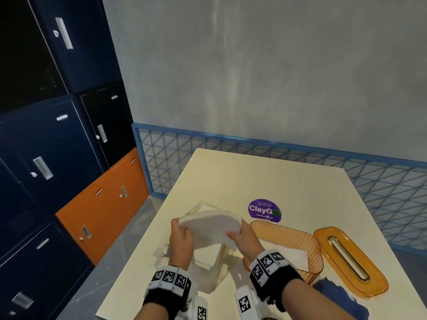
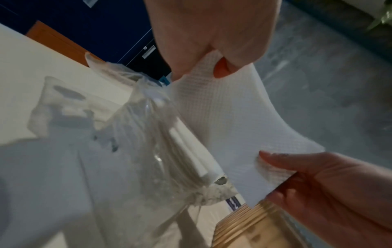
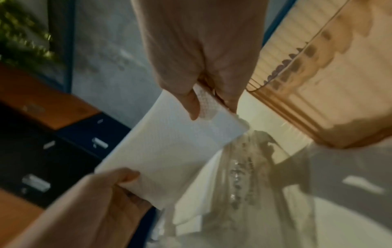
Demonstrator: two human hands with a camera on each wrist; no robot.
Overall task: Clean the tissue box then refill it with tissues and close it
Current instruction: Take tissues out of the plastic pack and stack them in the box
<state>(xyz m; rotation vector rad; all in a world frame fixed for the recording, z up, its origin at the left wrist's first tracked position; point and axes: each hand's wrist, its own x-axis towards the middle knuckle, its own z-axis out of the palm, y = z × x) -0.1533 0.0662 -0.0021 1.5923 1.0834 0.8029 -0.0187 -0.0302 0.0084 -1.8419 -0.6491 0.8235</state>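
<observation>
A thick white stack of tissues (image 1: 211,225) is held in the air between both hands, above a clear plastic tissue pack (image 1: 213,259) that stands on the cream table (image 1: 265,179). My left hand (image 1: 181,234) grips the stack's left end and my right hand (image 1: 240,234) grips its right end. The embossed stack (image 2: 229,120) bends between the hands in the left wrist view; more tissues remain in the pack (image 2: 186,151). The amber ribbed tissue box (image 1: 286,244) sits open just right of my right hand, a white sheet inside it. Its amber lid (image 1: 351,259) with a gold slot lies further right.
A blue cloth (image 1: 339,296) lies at the table's near right, by the lid. A purple round sticker (image 1: 264,210) is on the table behind the box. Dark blue and orange lockers (image 1: 69,169) stand left; a blue mesh fence (image 1: 300,158) runs behind the table.
</observation>
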